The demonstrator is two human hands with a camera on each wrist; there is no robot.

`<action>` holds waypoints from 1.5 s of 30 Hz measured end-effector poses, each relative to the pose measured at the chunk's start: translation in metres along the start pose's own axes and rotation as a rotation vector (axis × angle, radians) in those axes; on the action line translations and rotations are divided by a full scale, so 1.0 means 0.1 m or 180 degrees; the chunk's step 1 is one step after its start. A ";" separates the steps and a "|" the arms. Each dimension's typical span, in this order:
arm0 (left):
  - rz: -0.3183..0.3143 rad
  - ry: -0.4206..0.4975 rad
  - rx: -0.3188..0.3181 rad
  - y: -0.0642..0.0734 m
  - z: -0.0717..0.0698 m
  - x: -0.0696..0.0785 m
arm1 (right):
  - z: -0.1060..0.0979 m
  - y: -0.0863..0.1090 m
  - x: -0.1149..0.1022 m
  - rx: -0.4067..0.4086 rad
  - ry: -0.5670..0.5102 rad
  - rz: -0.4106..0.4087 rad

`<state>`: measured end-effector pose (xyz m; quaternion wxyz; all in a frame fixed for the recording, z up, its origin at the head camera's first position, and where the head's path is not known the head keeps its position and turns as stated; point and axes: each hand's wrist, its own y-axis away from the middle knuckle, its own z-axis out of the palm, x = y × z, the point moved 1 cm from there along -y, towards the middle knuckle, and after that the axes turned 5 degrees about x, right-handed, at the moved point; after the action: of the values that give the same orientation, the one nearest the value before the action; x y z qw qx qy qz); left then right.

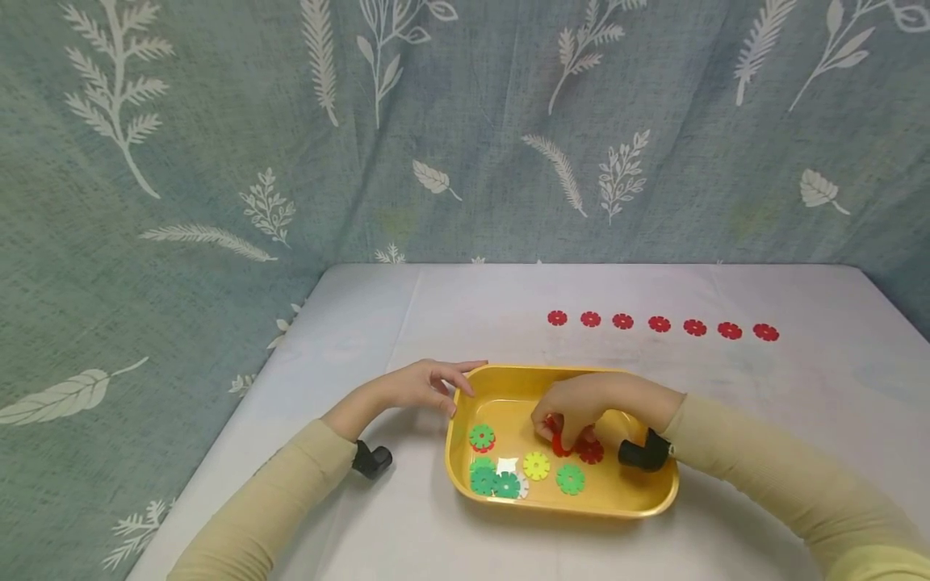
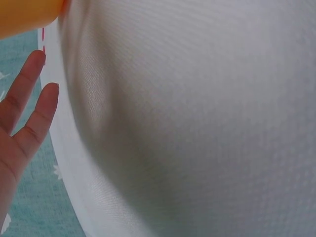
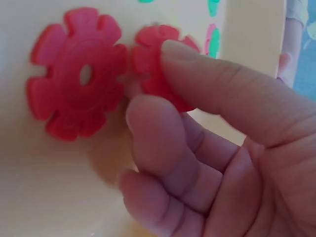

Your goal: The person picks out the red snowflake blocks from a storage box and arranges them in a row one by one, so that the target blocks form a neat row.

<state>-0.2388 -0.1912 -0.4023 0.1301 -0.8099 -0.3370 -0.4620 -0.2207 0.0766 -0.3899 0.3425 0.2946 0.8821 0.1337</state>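
Note:
My right hand (image 1: 581, 402) reaches down into a yellow tray (image 1: 567, 512) and pinches a red notched plastic disc (image 3: 148, 61) between thumb and fingers. Right beside it, a second red notched disc (image 3: 59, 101) lies on the tray floor. My left hand (image 1: 425, 385) is at the tray's left end, fingers spread and relaxed, fingertips right at the rim. A yellow disc (image 1: 537, 466) and a light green disc (image 1: 570, 479) lie in the tray's front half. Overlapping green, red and white discs, among them a dark green one (image 1: 507, 485), gather at its left end.
Behind the tray, several red discs (image 1: 622, 321) lie in a spaced row across the white tablecloth (image 1: 465, 323). A patterned blue-green curtain (image 1: 494, 161) hangs along the back and left edges of the table. Black wrist cameras (image 1: 373, 460) are strapped near both hands.

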 end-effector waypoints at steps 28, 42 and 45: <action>0.0045 0.0094 -0.0002 0.00 -0.01 -0.01 | -0.30 0.35 -0.03 0.0504 -0.0275 -0.0495; 0.0026 0.0104 -0.0002 0.00 0.00 0.00 | -0.36 0.77 0.04 0.0943 -0.0715 -0.0701; 0.0026 0.0098 0.0002 0.00 0.00 0.01 | -0.35 0.86 0.09 0.1043 -0.0812 -0.0681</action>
<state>-0.2388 -0.1909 -0.4017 0.1375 -0.8041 -0.3318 -0.4738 -0.2132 0.1484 -0.3313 0.4111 0.2655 0.8677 -0.0867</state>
